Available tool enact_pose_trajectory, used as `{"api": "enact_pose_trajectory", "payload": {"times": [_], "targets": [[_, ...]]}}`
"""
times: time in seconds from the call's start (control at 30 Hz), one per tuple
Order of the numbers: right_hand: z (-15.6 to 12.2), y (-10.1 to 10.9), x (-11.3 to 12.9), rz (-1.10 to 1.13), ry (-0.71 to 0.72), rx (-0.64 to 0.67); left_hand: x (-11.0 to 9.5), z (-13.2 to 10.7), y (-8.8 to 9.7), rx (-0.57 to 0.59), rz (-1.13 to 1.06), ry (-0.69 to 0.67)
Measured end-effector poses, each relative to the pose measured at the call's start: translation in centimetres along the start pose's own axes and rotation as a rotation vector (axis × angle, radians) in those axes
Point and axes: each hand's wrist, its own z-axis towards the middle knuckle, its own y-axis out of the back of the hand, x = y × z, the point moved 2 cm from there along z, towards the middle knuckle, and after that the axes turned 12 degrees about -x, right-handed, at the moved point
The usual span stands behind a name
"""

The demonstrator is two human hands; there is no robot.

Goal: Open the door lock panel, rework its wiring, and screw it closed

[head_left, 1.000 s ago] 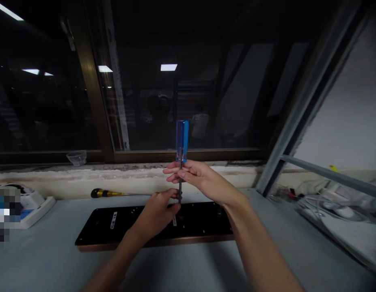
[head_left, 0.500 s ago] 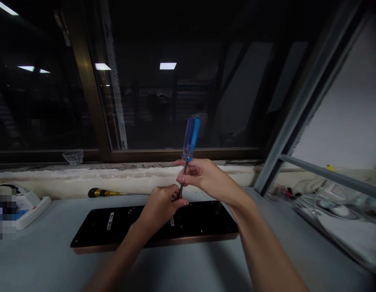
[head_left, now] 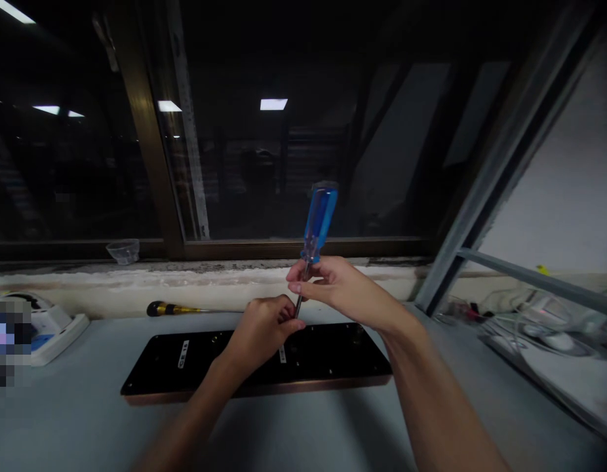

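Note:
A screwdriver (head_left: 320,219) with a clear blue handle stands tilted, handle up and leaning slightly right. The fingers of my right hand (head_left: 333,285) are closed around its metal shaft just below the handle. Lower down, my left hand (head_left: 264,328) pinches near the shaft's bottom end; the tip is hidden by its fingers. Beneath both hands lies a long black panel (head_left: 343,357) with a copper-coloured edge, small screws or holes, and white labels, one reading roughly "CE 15". My left hand and forearm cover part of it.
A second screwdriver (head_left: 173,309), yellow and black, lies behind the panel. At left sits a white power strip (head_left: 62,337). A clear plastic cup (head_left: 123,251) rests on the window ledge. Right of a metal frame (head_left: 534,272) are tangled white cables (head_left: 544,328).
The screwdriver's handle has tipped and turned a little to the right, showing more blue. My right hand's fingers have curled in closer on the shaft. The whole view has shifted slightly.

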Motion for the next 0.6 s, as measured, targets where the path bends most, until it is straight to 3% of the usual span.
{"api": "enact_pose_trajectory", "payload": {"times": [0.1, 0.27, 0.33, 0.4, 0.53, 0.6], "targets": [[0.3, 0.1, -0.1, -0.069, -0.023, -0.053, 0.2, -0.1, -0.1, 0.009, -0.014, -0.008], [0.8, -0.4, -0.1, -0.378, 0.012, -0.308, 0.2, -0.1, -0.4, 0.009, -0.023, -0.042], [0.9, -0.7, 0.0, -0.42, 0.014, -0.349, 0.0, -0.1, -0.4, -0.01, 0.033, -0.052], [0.8, -0.9, 0.0, -0.32, -0.013, -0.277, -0.2, -0.1, -0.3, -0.015, 0.093, -0.07], [0.1, -0.5, 0.0, 0.019, -0.069, 0.04, -0.5, -0.1, -0.1, 0.033, 0.09, -0.137], [-0.2, 0.0, 0.1, 0.091, -0.093, 0.094, -0.3, -0.1, 0.0, 0.058, 0.066, -0.145]]}}
